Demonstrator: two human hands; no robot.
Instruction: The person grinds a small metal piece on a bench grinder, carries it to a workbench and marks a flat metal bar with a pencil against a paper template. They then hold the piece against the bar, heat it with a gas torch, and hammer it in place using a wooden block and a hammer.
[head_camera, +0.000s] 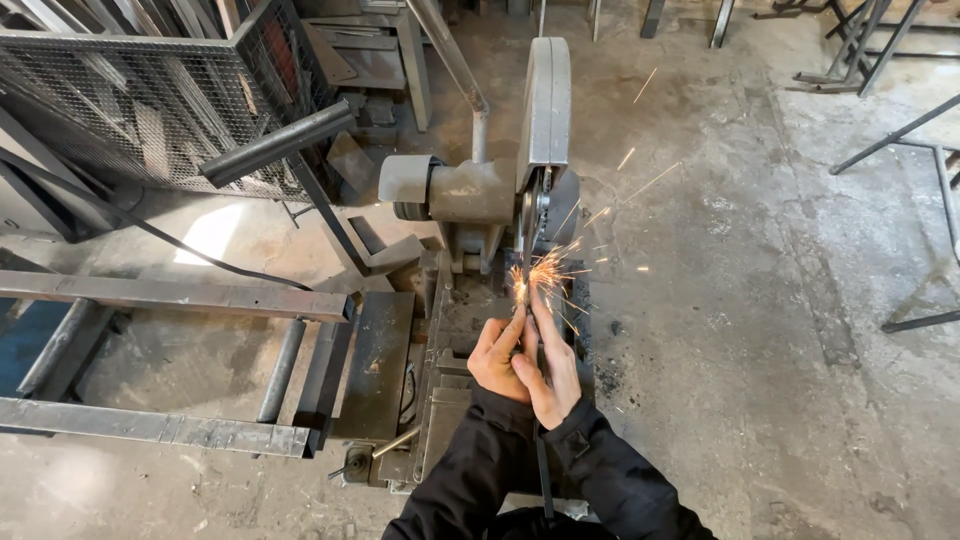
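Observation:
My left hand (497, 358) and my right hand (551, 368) are pressed together over the base of a grey chop saw (470, 190). Both hands pinch a small thin metal piece (522, 312) and hold its tip against the lower edge of the cutting disc (533, 225). Orange sparks (545, 270) spray from the contact point, up and to the right. The piece is mostly hidden by my fingers. Black sleeves cover both arms.
A steel roller stand (170, 360) of flat bars and round rollers sits left of the saw. Behind it stands a wire-mesh cage (150, 100) with metal stock. Thin metal frames (900, 140) lie on the dusty concrete floor at the right.

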